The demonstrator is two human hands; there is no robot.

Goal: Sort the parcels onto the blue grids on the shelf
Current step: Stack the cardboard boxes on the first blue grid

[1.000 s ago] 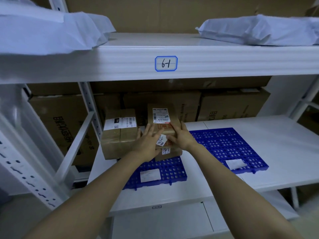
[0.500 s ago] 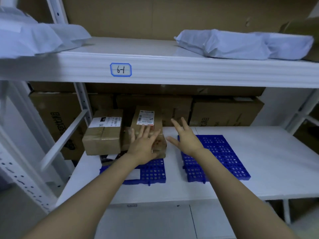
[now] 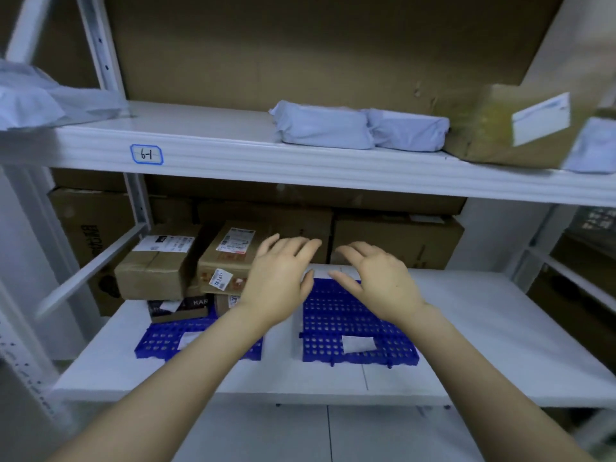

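Note:
Two blue grids lie on the lower white shelf [image 3: 500, 328]. The left grid [image 3: 160, 338] carries stacked brown parcels: a labelled box [image 3: 223, 261] on top, another box [image 3: 153, 268] to its left, and darker flat packs [image 3: 180, 308] beneath. The right grid [image 3: 336, 321] holds only a white slip [image 3: 358, 344]. My left hand [image 3: 280, 281] hovers open just right of the top parcel, not touching it. Above the right grid, my right hand [image 3: 380, 285] is held with fingers spread and nothing in it.
Big cardboard cartons [image 3: 396, 241] line the back of the lower shelf. The upper shelf, tagged 6-1 [image 3: 146, 154], holds white poly-bag parcels [image 3: 323, 128], another bag [image 3: 30, 101] at the left and a brown box [image 3: 510, 128] at the right. A slanted white brace [image 3: 90, 268] stands left.
Both hands have let go of the labelled parcel on the left grid's stack and pulled back to the right, fingers spread. The view has tilted upward and shifted right.

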